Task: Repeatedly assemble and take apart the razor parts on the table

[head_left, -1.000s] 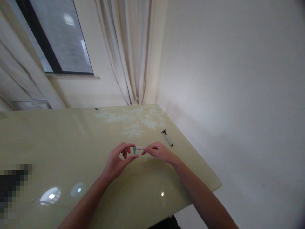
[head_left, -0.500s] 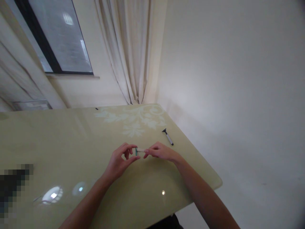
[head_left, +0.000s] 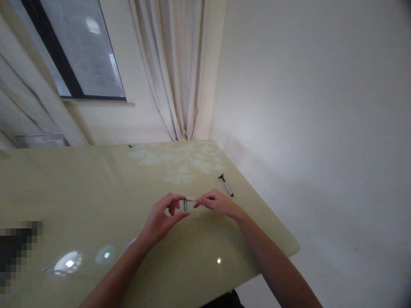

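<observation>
Between the thumb and fingertips of my left hand (head_left: 163, 216), a small narrow razor cartridge (head_left: 185, 205) stands on end, with a teal strip and dark edges. My right hand (head_left: 218, 202) pinches a short, thin pale stick (head_left: 191, 199), whose left end meets the upper part of the cartridge. The kind of stick is too small to make out. Both hands are just above the table. Beyond my right hand lies a razor handle (head_left: 226, 186), grey with a black T-shaped head.
The glossy pale-green table (head_left: 96, 184) has a white floral pattern and rounded corners. A tiny dark piece (head_left: 130, 146) lies by its far edge. A pixelated dark shape (head_left: 17, 248) is at the left. A white wall (head_left: 305, 107) borders the right side; curtains (head_left: 180, 64) hang behind.
The pale stick in my right hand has shifted from the middle of the cartridge up toward its top end. My left hand keeps its hold, nearly still.
</observation>
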Action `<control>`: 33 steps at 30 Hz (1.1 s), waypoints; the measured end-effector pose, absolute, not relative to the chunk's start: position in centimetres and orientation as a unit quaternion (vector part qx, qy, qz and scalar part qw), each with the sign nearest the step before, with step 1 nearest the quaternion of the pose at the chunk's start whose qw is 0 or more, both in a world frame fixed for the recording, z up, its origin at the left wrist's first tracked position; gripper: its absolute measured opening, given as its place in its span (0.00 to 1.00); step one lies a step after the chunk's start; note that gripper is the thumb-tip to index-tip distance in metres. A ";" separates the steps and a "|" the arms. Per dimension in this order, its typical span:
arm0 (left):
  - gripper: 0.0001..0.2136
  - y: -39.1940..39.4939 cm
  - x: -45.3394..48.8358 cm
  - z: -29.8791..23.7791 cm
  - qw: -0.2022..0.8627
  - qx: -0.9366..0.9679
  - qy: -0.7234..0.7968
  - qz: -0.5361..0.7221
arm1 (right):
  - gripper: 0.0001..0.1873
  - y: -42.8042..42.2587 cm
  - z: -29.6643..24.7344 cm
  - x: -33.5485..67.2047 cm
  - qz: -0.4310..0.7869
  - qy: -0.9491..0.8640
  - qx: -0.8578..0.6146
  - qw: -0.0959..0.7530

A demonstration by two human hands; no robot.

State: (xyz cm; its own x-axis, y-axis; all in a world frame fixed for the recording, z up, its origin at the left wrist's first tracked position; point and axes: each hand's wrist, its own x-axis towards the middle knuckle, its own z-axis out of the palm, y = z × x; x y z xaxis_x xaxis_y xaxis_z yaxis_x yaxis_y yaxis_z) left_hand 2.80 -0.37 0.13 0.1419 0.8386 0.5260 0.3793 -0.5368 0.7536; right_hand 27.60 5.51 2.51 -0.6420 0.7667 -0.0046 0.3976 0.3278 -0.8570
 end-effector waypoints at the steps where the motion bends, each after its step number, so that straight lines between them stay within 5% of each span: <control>1: 0.15 -0.4 2.8 0.1 0.230 0.720 0.421 0.501 | 0.31 5.5 2.5 27.5 0.458 -0.785 -0.361 0.208; 33: 0.15 0.1 2.0 0.6 0.224 0.697 0.446 0.515 | 0.33 4.9 2.2 26.8 0.486 -0.783 -0.340 0.186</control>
